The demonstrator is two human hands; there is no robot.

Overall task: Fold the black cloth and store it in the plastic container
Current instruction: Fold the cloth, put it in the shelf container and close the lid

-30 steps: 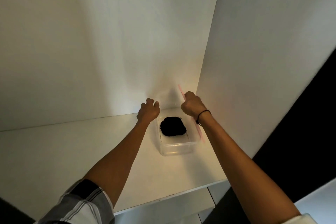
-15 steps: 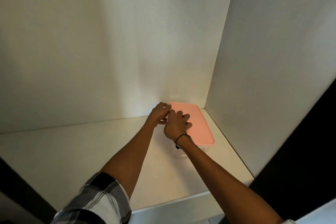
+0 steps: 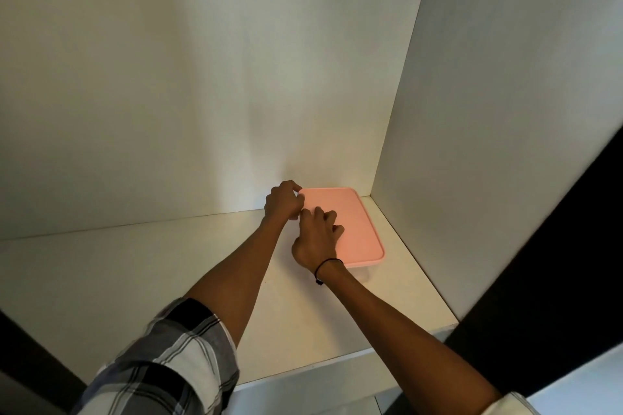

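Note:
A pink lid (image 3: 354, 222) lies flat on top of the clear plastic container (image 3: 362, 272), which stands in the far right corner of a white shelf. The black cloth is hidden under the lid. My left hand (image 3: 282, 200) curls around the lid's far left corner, fingertips on its edge. My right hand (image 3: 317, 237) rests on the lid's left side with bent fingers pressing down on the pink surface. A thin black band circles my right wrist.
The white shelf board (image 3: 135, 280) stretches to the left. A white back wall (image 3: 202, 77) and a white side panel (image 3: 505, 111) close in the corner right behind and beside the container. A dark gap lies to the right of the panel.
One second ago the container was uncovered with the black cloth showing and the lid stood on edge at its right. The lid now lies on the container, with both hands on it.

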